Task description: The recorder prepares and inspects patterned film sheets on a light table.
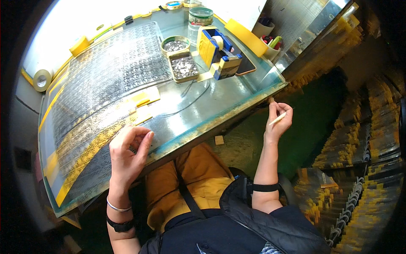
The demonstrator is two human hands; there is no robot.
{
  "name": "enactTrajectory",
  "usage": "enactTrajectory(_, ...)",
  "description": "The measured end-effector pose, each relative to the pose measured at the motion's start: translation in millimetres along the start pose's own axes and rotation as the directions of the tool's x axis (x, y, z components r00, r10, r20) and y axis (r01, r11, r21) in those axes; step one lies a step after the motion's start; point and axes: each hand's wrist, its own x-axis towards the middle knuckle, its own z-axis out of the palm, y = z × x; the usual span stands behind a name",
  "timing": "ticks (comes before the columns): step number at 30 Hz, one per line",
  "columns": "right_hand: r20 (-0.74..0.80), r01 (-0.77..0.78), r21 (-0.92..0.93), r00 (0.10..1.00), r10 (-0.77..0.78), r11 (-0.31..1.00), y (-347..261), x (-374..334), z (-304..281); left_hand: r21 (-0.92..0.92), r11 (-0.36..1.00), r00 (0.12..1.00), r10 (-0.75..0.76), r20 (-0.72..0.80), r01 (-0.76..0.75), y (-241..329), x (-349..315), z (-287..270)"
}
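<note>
My left hand hovers at the near edge of a glass-topped table, beside a large patterned sheet. Its fingers curl in and thumb and forefinger come together; whatever they pinch, if anything, is too small to tell. Out past the table's right front edge, my right hand closes around a thin pale stick, with a brownish tip showing above the fingers. Yellow tape strips lie along the sheet's near side.
A blue and yellow tape dispenser stands beside a rectangular tin and a round tin, both holding small flakes. Behind are a jar and a phone. A tape roll sits far left; yellow-smeared racks fill the right.
</note>
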Motion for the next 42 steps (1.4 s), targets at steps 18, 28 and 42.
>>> enactTrajectory(18, 0.488, 0.398, 0.526, 0.582, -0.650, 0.751, -152, -82, 62, 0.246, 0.861, 0.843, 0.496, -0.209, -0.446, 5, -22, -36)
enactTrajectory(28, 0.707, 0.454, 0.561, 0.172, -0.686, 0.692, -173, -128, 94, 0.646, 0.589, 0.864, -0.212, -0.457, 0.486, -63, -140, -159)
enactTrajectory(42, 0.560, 0.340, 0.700, 0.286, -0.778, 0.628, -159, -134, 82, 0.335, 0.805, 0.666, -0.097, -0.739, 0.489, -52, -196, -197)
